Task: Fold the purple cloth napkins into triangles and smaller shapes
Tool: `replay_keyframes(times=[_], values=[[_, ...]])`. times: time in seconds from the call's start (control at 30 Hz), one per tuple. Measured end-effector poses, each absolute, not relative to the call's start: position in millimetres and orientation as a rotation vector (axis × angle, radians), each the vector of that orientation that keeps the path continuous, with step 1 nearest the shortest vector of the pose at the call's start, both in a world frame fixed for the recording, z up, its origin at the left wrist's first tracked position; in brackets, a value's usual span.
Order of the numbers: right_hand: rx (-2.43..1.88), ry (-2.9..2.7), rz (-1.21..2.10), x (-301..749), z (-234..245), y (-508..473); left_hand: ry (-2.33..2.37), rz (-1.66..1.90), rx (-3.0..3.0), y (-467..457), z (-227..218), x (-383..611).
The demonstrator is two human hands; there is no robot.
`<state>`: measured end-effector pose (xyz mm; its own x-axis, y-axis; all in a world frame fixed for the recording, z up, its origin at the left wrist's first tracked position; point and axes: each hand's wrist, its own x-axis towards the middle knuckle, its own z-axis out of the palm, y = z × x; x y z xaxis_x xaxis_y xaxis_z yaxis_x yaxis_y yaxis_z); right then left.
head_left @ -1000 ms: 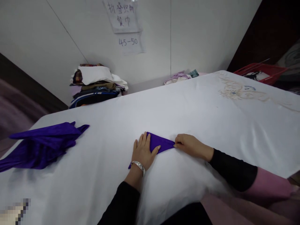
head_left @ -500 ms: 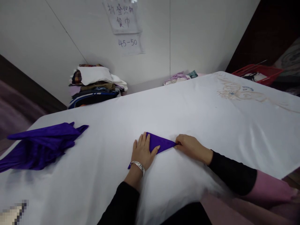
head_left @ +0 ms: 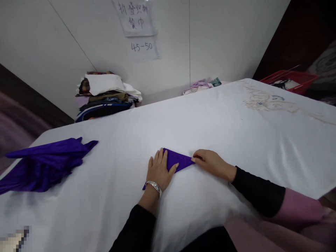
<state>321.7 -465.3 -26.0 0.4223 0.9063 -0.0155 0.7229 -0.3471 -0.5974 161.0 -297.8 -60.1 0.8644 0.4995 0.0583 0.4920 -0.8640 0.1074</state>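
Observation:
A purple cloth napkin [head_left: 178, 160], folded into a narrow triangle, lies on the white tablecloth [head_left: 126, 147] in front of me. Flat across its left part rests my left hand [head_left: 159, 168], fingers stretched out and thumb spread over the fabric. The pointed right tip of the napkin is pinched between the thumb and fingers of my right hand [head_left: 210, 162]. Under my left palm part of the napkin is hidden, and a small corner shows by the wrist.
More purple cloth [head_left: 49, 164] lies crumpled at the table's left. Against the wall stands a stack of folded clothes [head_left: 105, 94]; a smaller cloth pile [head_left: 201, 86] is beyond the back edge. A red basket [head_left: 301, 84] is at the far right. Handwritten paper signs [head_left: 140, 26] hang on the wall.
My right hand has shifted slightly left at the napkin's right tip, and its fingers have loosened a little. My left hand stays pressed on the cloth.

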Motion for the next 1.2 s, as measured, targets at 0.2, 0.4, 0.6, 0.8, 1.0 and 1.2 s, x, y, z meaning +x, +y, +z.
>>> replay_keyframes(times=[0.2, 0.4, 0.6, 0.8, 1.0, 1.2], values=[[-2.203, -1.471, 0.360, 320, -36, -462, 0.790, 0.110, 2.949, -297, -60, 161], [-2.243, -1.485, 0.370, 321, -34, -460, 0.795, 0.111, 2.946, -298, -58, 161], [-2.225, -1.538, 0.343, 318, -31, -460, 0.796, 0.105, 2.942, -299, -57, 161], [-2.203, -1.591, 0.309, 317, -28, -461, 0.791, 0.116, 2.958, -299, -56, 161], [-2.219, -1.537, 0.381, 317, -27, -460, 0.786, 0.133, 2.954, -298, -58, 161], [-2.141, -1.386, 0.542, 321, -25, -460, 0.800, 0.095, 2.943, -298, -58, 161]])
